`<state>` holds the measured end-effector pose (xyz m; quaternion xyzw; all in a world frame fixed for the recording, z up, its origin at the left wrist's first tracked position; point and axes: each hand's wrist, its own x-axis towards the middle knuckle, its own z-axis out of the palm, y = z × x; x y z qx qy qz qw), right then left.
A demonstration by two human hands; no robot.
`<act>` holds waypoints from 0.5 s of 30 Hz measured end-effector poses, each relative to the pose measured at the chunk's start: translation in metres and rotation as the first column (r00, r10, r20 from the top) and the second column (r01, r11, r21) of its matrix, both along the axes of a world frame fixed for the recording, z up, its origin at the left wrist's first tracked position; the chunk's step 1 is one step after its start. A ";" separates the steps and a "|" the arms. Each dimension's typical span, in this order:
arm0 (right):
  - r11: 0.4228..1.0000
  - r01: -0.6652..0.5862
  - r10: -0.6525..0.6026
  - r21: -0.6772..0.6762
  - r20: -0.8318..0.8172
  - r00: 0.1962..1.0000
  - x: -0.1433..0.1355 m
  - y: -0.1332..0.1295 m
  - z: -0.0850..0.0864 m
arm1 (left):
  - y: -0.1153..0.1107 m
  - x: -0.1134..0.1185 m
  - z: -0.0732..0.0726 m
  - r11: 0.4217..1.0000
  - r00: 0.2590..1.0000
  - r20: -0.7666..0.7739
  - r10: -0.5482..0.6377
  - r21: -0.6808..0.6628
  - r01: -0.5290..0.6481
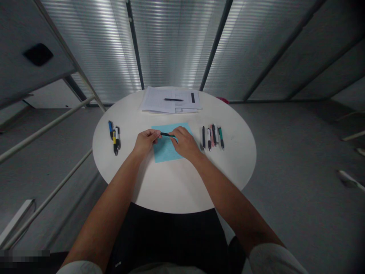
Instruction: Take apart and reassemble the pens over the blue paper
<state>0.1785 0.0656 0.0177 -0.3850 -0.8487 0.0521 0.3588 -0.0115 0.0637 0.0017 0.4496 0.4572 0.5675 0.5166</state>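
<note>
Between my two hands a dark pen (165,134) is held level above a light blue sheet of paper (165,152). My left hand (146,141) pinches its left end, with the fingers curled in. On the other end, my right hand (184,141) has its thumb and fingers closed. The pen's right tip is partly hidden by those fingers. Left of my hands lie a few pens, among them a blue one (111,129) and a yellow one (115,142). To the right, several pens rest roughly side by side, including a black one (203,137) and a green one (221,137).
A stack of white papers (156,101) sits at the far side of the round white table (173,194), with a black pen (173,99) on top. Pale metal rails (45,127) run along the left. Beyond the table stands a ribbed translucent wall (173,45).
</note>
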 end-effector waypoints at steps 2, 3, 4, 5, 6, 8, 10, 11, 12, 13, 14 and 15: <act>1.000 0.013 -0.013 -0.002 -0.003 1.000 -0.002 -0.002 0.001 | 0.000 0.000 0.000 1.000 0.999 0.030 0.016 -0.017 -0.016; 1.000 0.022 -0.022 -0.007 -0.001 1.000 -0.002 -0.002 0.000 | 0.000 0.001 0.001 1.000 0.999 0.039 0.021 -0.024 -0.020; 0.999 0.030 -0.030 -0.013 0.003 1.000 -0.002 -0.002 0.000 | 0.000 0.001 0.001 0.999 0.999 0.039 0.022 -0.027 -0.021; 0.999 0.035 -0.035 -0.022 0.005 0.999 -0.001 -0.001 0.000 | 0.000 0.001 0.002 0.999 0.999 0.033 0.019 -0.026 -0.018; 0.999 0.034 -0.034 -0.033 0.000 0.999 0.000 0.001 0.000 | -0.001 0.000 0.003 1.000 1.000 0.025 0.012 -0.023 -0.011; 0.997 0.012 -0.014 -0.071 -0.025 1.000 0.005 0.004 0.000 | -0.001 -0.001 0.004 1.000 1.000 0.023 -0.011 -0.007 0.011; 0.991 -0.039 0.032 -0.127 -0.057 0.998 0.010 0.008 0.002 | -0.002 -0.002 0.005 0.999 0.999 0.033 -0.038 0.012 0.037; 0.985 -0.070 0.059 -0.156 -0.076 0.995 0.012 0.009 0.002 | -0.002 -0.003 0.005 0.999 0.998 0.035 -0.049 0.022 0.048; 0.978 -0.102 0.085 -0.181 -0.097 0.992 0.014 0.010 0.003 | -0.003 -0.003 0.006 0.998 0.998 0.030 -0.060 0.031 0.059; 0.971 -0.129 0.107 -0.200 -0.118 0.987 0.015 0.010 0.004 | -0.003 -0.004 0.006 0.997 0.997 0.025 -0.069 0.037 0.068; 0.966 -0.148 0.120 -0.211 -0.139 0.983 0.016 0.010 0.004 | -0.003 -0.005 0.005 0.996 0.997 0.018 -0.077 0.041 0.077; 0.964 -0.152 0.119 -0.217 -0.158 0.980 0.017 0.010 0.005 | -0.003 -0.005 0.005 0.996 0.996 0.012 -0.083 0.043 0.082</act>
